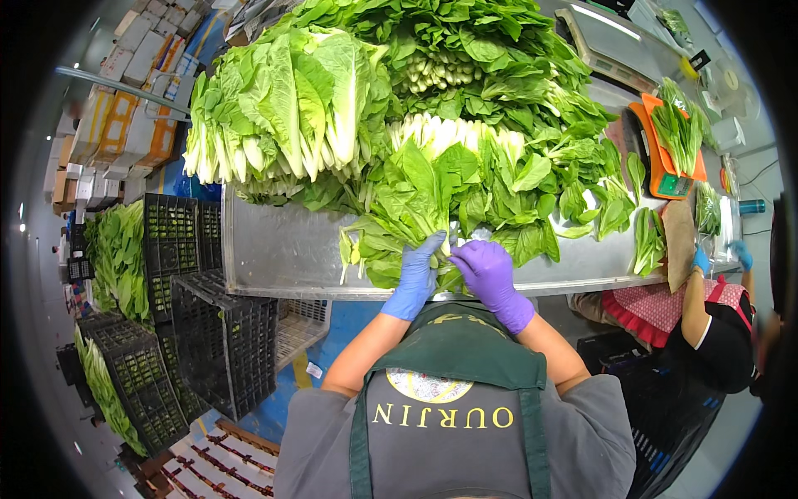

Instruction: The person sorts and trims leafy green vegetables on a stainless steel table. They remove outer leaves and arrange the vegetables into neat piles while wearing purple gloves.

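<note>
In a blue glove, my left hand [416, 274] is closed around the stem end of a leafy green head [414, 193], whose leaves point away from me over the table edge. My right hand [489, 277], gloved in purple, pinches at the base of the same head with thumb and forefinger. Loose leaves [380, 249] lie under and beside the left hand. Behind, pale-stemmed greens [461, 134] are stacked in a row, with a tall pile of romaine-like lettuce [299, 100] at the left and more dark leafy greens [486, 31] farther back.
A metal table [280, 249] has a raised rim along my side. Black plastic crates [224, 343] stand at the left, some holding greens. On the right are an orange scale [670, 150] bearing greens, a larger scale [611, 50], and a co-worker's blue-gloved hand [701, 259].
</note>
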Demonstrator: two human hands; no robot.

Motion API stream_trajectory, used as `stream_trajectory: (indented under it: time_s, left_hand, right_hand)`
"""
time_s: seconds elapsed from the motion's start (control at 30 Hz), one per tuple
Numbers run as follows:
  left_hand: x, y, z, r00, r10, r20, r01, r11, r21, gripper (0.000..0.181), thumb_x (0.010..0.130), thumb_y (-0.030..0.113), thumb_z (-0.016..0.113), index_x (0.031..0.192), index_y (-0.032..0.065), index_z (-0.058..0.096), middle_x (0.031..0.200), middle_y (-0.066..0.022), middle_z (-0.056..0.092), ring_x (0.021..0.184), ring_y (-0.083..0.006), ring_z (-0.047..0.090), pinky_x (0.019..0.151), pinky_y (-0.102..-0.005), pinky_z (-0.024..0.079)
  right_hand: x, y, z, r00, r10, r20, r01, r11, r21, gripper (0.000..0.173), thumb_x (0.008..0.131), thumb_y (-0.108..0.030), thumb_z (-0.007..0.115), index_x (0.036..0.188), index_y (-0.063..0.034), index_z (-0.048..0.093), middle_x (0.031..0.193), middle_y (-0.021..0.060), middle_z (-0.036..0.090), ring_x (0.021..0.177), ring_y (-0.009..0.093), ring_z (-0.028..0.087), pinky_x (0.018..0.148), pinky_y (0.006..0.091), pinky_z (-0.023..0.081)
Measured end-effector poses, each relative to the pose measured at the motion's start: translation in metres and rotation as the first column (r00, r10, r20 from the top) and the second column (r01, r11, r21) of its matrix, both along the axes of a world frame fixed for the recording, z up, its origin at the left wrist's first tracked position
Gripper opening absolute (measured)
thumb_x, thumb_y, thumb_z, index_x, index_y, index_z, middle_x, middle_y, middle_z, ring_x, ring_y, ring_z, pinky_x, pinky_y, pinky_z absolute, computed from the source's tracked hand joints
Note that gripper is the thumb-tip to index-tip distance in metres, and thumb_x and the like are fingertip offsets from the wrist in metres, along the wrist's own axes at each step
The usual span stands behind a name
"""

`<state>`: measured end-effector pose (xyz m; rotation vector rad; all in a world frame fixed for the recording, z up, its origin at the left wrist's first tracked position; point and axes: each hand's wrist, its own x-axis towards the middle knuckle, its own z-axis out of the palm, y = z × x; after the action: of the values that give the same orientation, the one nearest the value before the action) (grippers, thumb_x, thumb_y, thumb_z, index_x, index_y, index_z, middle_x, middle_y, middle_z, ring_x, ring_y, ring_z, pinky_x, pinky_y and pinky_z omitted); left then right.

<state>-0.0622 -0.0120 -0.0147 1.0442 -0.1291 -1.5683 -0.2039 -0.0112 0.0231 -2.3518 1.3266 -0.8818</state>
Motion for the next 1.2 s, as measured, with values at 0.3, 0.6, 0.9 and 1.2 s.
stream_trajectory:
  time_s: [0.3,0.6,0.9,1.2]
  left_hand:
    - [0.025,0.015,0.003,0.967,0.254,-0.032,-0.254,0.967,-0.017,0.027,0.079,0.004,0.062,0.104,0.0029,0.053,0.087,-0.0078,0.061,0.072,-0.0177,0.062,0.066,-0.0298,0.053]
    - [0.057,0.015,0.019,0.951,0.215,-0.221,-0.227,0.974,-0.026,0.032,0.083,0.007,0.060,0.112,0.0001,0.050,0.107,-0.0134,0.059,0.081,-0.0193,0.061,0.080,-0.0337,0.051]
    - [0.049,0.027,0.004,0.941,0.126,-0.314,-0.116,0.992,0.051,0.039,0.084,0.012,0.060,0.118,0.0006,0.045,0.108,-0.0139,0.057,0.081,-0.0184,0.060,0.080,-0.0343,0.051]
    - [0.055,0.034,0.003,0.937,0.086,-0.338,-0.089,0.996,0.006,0.038,0.081,0.011,0.063,0.115,0.0007,0.049,0.105,-0.0122,0.059,0.086,-0.0186,0.059,0.081,-0.0331,0.050]
  right_hand:
    - [0.014,0.009,-0.005,0.972,0.196,0.127,-0.185,0.979,-0.087,0.014,0.073,-0.017,0.067,0.084,-0.0119,0.060,0.074,0.0023,0.054,0.064,0.019,0.050,0.057,0.0316,0.038]
    - [0.029,-0.028,-0.001,0.979,0.184,0.083,-0.194,0.970,0.146,0.027,0.077,-0.020,0.062,0.101,-0.0096,0.058,0.098,0.0058,0.059,0.087,0.026,0.057,0.072,0.0387,0.045]
    - [0.051,-0.101,-0.014,0.926,0.148,-0.348,-0.175,0.983,-0.047,0.021,0.074,-0.010,0.062,0.094,-0.0073,0.061,0.086,0.0075,0.057,0.076,0.026,0.055,0.066,0.0369,0.045]
    - [-0.023,-0.061,0.049,0.314,-0.477,0.821,-0.034,0.858,0.512,0.015,0.083,-0.003,0.060,0.094,0.0022,0.053,0.091,0.0118,0.059,0.079,0.017,0.061,0.076,0.0276,0.050]
